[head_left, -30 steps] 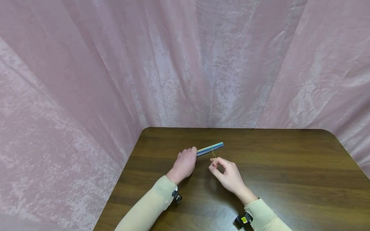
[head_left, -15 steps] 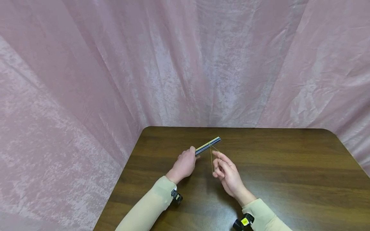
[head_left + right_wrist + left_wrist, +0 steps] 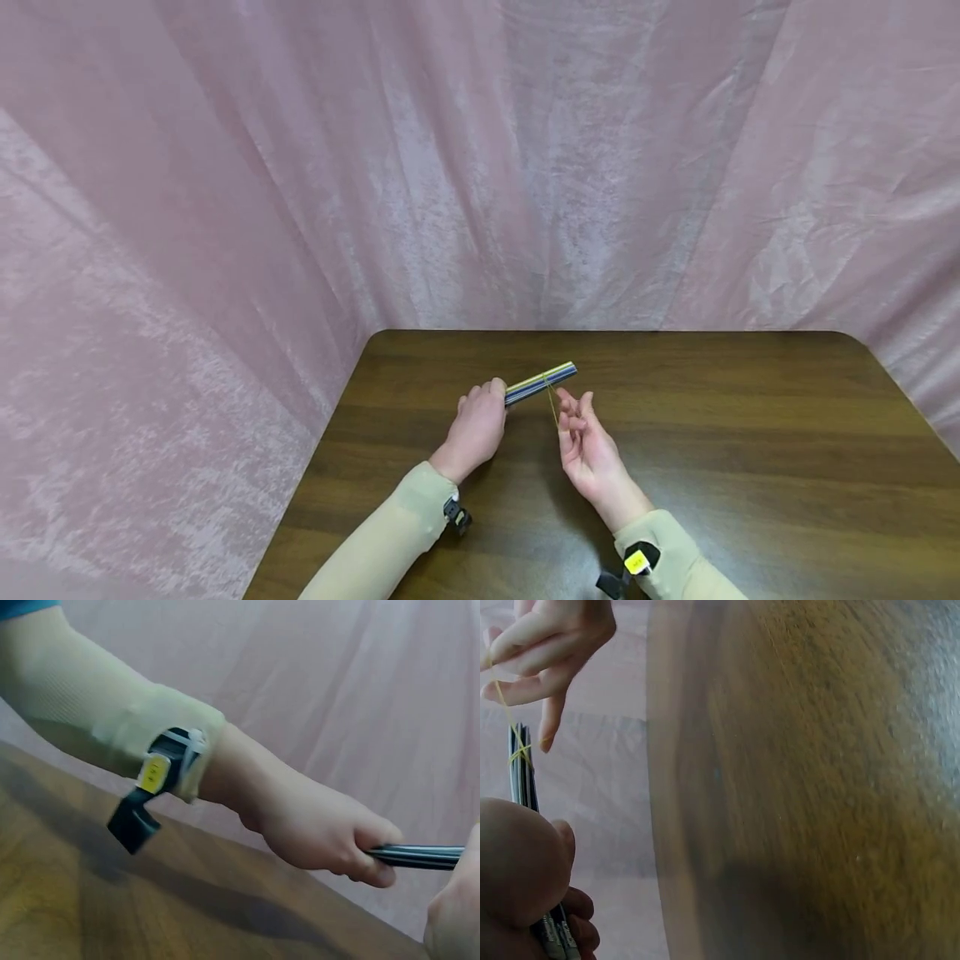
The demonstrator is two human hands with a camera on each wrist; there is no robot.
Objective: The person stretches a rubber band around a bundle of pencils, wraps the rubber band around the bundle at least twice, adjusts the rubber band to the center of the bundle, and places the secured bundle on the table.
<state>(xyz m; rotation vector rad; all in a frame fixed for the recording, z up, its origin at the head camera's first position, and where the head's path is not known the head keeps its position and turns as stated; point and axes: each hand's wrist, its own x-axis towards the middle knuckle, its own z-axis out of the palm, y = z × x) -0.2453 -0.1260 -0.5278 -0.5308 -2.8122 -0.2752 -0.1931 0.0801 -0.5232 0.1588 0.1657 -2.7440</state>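
Observation:
My left hand grips a bundle of slim pencils, yellow, blue and dark along their sides, held slanting up to the right above the table. Near the bundle's far end a yellow rubber band wraps around it, crossing over itself. A stretched loop of that band runs to my right hand, whose bent fingers hold it just below and right of the bundle. In the right wrist view, the left fist shows with the dark pencils sticking out, and the right hand hides their far end.
A brown wooden table lies under both hands, its rounded far corners in view. Pink velvet curtain hangs behind and to the left. Each sleeve cuff carries a small black wrist camera.
My right hand has turned from a finger-and-thumb pinch on the band to a palm-up pose with the loop pulled over its fingers. The bundle has tilted and rolled slightly in my left hand.

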